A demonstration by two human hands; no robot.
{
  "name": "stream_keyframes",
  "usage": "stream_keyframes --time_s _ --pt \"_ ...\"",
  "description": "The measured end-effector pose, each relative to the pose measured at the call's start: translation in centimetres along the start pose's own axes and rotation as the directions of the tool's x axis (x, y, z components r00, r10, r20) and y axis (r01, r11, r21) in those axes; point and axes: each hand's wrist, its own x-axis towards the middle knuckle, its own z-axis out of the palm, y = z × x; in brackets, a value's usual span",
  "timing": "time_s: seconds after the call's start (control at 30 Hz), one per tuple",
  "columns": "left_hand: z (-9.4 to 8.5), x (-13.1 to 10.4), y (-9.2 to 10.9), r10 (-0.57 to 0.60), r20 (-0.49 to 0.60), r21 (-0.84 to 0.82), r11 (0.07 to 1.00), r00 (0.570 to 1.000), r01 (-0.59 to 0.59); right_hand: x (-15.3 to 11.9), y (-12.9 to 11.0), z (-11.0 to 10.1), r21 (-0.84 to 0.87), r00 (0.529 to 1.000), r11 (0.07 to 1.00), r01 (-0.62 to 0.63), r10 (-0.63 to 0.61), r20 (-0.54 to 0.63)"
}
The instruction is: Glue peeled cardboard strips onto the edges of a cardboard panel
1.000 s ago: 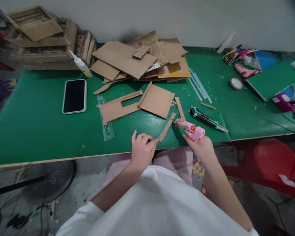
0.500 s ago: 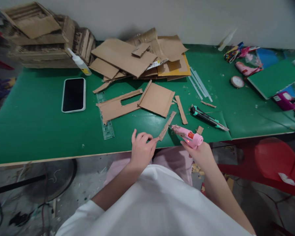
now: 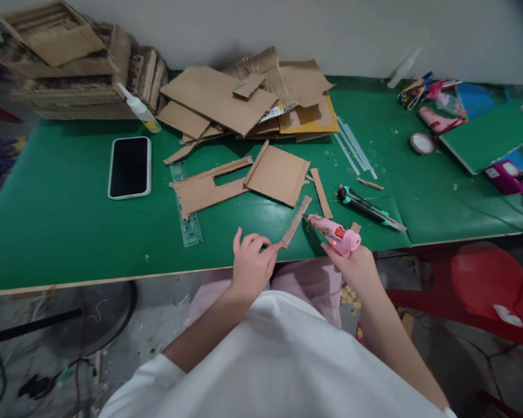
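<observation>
My left hand (image 3: 253,261) rests at the table's front edge, thumb and forefinger on the near end of a narrow cardboard strip (image 3: 297,222). The strip slants away to the right on the green table. My right hand (image 3: 353,264) is wrapped round the grip of a pink hot glue gun (image 3: 335,232), a small light glowing on its side. The gun's nozzle points left, close to the strip's far half. Just beyond lie a square cardboard panel (image 3: 279,174), a cardboard piece with a slot (image 3: 209,194) over a clear ruler (image 3: 192,231), and another thin cardboard strip (image 3: 321,193).
A utility knife (image 3: 370,208) with its blade out lies right of the glue gun. Several glue sticks (image 3: 356,145), a cardboard pile (image 3: 220,101), a glue bottle (image 3: 140,109) and a phone (image 3: 129,168) lie farther back. A red stool (image 3: 490,284) stands below right.
The glue gun in my right hand has shifted slightly up and to the right. My left hand and the cardboard strip have stayed nearly in place.
</observation>
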Motion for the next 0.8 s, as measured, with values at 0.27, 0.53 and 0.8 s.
stream_keyframes --time_s 0.27,0.53,0.8 --pt "0.0 -0.1 -0.1 -0.002 0.014 0.008 1.0 1.0 0.002 -0.4 0.5 0.2 -0.012 0.999 0.999 0.038 -0.038 0.035" --pt "-0.1 0.0 -0.1 0.004 0.024 0.016 1.0 1.0 -0.004 -1.6 0.6 0.2 -0.051 0.994 0.995 0.082 -0.078 0.083" --pt "0.0 0.0 -0.1 0.002 0.019 0.006 1.0 1.0 -0.002 -0.9 0.6 0.2 -0.05 0.999 0.999 0.017 -0.015 0.035"
